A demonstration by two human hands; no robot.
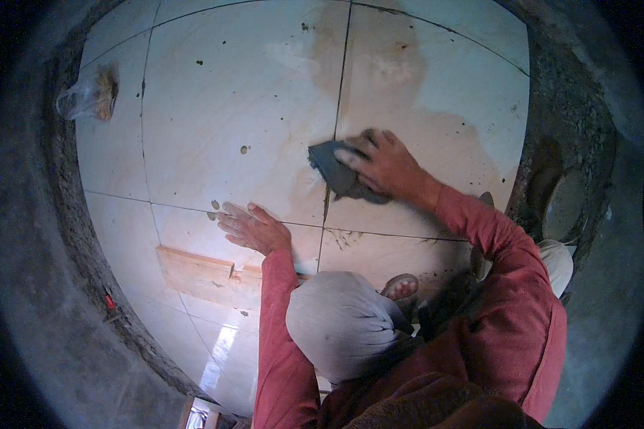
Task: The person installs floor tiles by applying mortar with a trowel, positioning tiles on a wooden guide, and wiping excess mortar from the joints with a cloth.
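Observation:
My right hand (386, 164) is closed on a dark grey rag (329, 163), pressing it flat on the pale floor tiles (193, 129). The rag lies across the dark joint between two large tiles, and part of it is hidden under my fingers. To the left, my left hand (254, 227) lies flat on the tiles with its fingers spread, holding nothing, over a cross joint. Small brown blobs (215, 205) sit just beyond its fingertips. A damp brownish smear (379, 71) covers the tile beyond the rag.
A wooden board (200, 272) lies left of my left forearm. At the far left is a clear plastic bag (86, 100) with tan contents. Rough dark ground (572, 93) borders the tiles, with a round pan-like thing (565, 204) at right. A small red object (109, 302) lies at lower left.

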